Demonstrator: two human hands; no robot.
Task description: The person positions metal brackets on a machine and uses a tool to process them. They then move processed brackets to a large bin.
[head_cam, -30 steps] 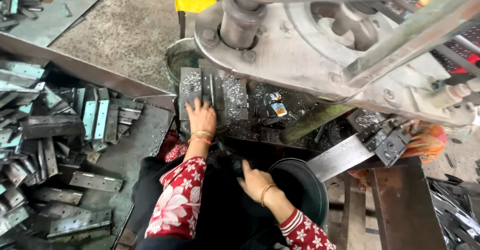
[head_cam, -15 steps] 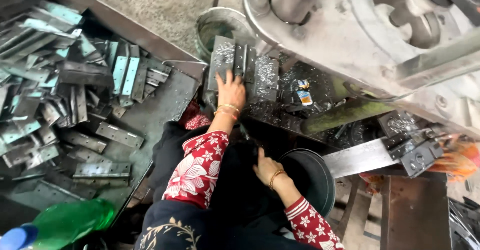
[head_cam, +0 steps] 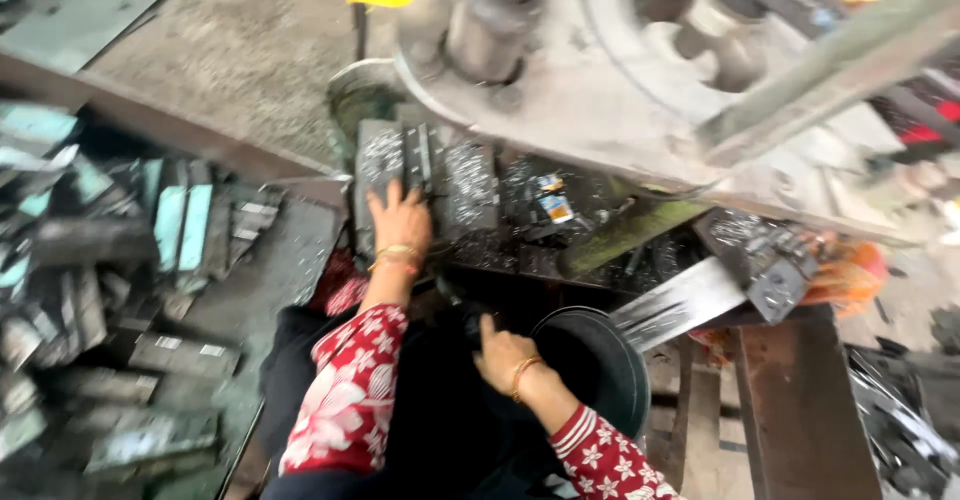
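Observation:
My left hand (head_cam: 400, 222) reaches forward and lies flat, fingers apart, on a row of dark, shiny metal plates (head_cam: 440, 175) on the bed of a big grey press machine (head_cam: 620, 90). It grips nothing that I can see. My right hand (head_cam: 500, 353) is low over my dark lap, beside the rim of a black bucket (head_cam: 610, 360). One finger points up and the others are curled. Motion blur hides whether it holds anything. Both arms wear red flowered sleeves and bangles.
A heap of flat metal strips and hinge-like pieces (head_cam: 110, 290) fills a tray on my left. A bright metal chute (head_cam: 680, 305) slopes toward the bucket. A rusty brown stand (head_cam: 790, 400) is at the right, with more scrap beyond it. A grey flywheel looms above.
The view has swung and blurred. My left hand stays on the plates and my right hand stays by the bucket, now with one finger raised.

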